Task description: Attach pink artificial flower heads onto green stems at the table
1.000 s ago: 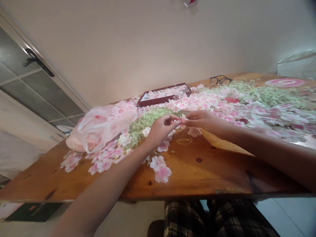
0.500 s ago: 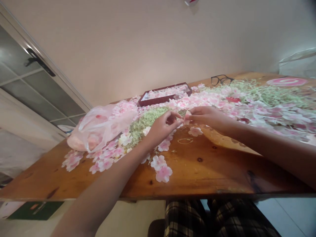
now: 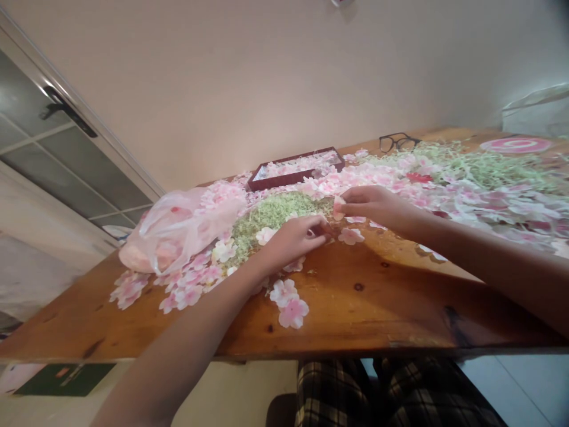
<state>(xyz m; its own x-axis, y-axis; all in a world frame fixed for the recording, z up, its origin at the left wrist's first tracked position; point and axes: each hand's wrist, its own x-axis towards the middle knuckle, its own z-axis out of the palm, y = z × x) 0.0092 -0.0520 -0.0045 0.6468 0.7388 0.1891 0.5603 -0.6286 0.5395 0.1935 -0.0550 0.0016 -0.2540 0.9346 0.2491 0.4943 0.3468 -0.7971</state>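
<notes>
My right hand (image 3: 371, 204) pinches a pale pink artificial flower petal (image 3: 339, 208) between thumb and fingertips, above the middle of the wooden table (image 3: 400, 308). To its left and a little lower, my left hand (image 3: 306, 232) has its thumb and fingers closed near the tabletop. Something thin and pale seems to be at those fingertips, too small to make out. Just right of them lies a single pink-white flower (image 3: 351, 236). Two more flowers (image 3: 291, 308) rest on the wood below my left wrist. Green shredded filler (image 3: 284, 207) lies behind my left hand.
A dark red box (image 3: 296, 173) of petals stands near the wall. At left sits a filled plastic bag (image 3: 178, 228) with blossoms (image 3: 189, 295) beside it. More petals (image 3: 484, 207), green shreds (image 3: 493, 169), glasses (image 3: 399, 143) and a pink disc (image 3: 515, 145) spread across the right.
My left hand has dropped slightly and moved apart from my right. A thin pale loop that lay on the wood below the hands no longer shows. My right hand still holds the petal.
</notes>
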